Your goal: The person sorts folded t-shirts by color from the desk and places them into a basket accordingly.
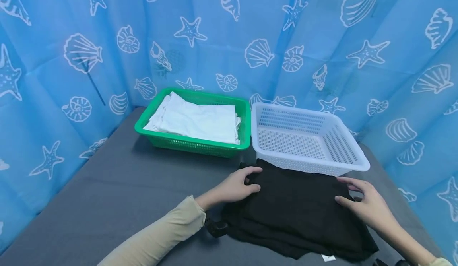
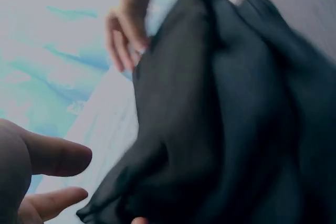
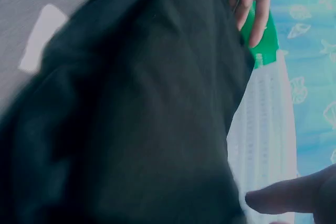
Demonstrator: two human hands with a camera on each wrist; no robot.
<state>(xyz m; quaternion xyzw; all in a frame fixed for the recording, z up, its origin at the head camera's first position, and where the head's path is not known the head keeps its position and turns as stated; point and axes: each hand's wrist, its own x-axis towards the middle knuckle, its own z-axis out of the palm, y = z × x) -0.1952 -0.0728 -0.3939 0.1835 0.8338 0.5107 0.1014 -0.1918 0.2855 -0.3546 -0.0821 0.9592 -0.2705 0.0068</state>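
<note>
A folded black garment (image 1: 297,206) lies on the grey surface, its lower layers spread unevenly and a white tag (image 1: 328,258) poking out at the near edge. At its upper left corner is my left hand (image 1: 234,184), thumb and forefinger apart over the cloth. My right hand (image 1: 368,202) is at the upper right edge, with a gap between thumb and forefinger. The left wrist view shows the left thumb and a finger (image 2: 58,156) extended beside the black cloth (image 2: 178,103). In the right wrist view, an extended finger (image 3: 283,195) is beside the cloth's edge.
A white perforated basket (image 1: 343,164) stands right behind the garment. To its left is a green basket (image 1: 193,144) holding folded white cloth (image 1: 200,119). Behind both hangs a blue curtain (image 1: 214,27) with shell and starfish prints. The grey surface (image 1: 118,202) extends to the left.
</note>
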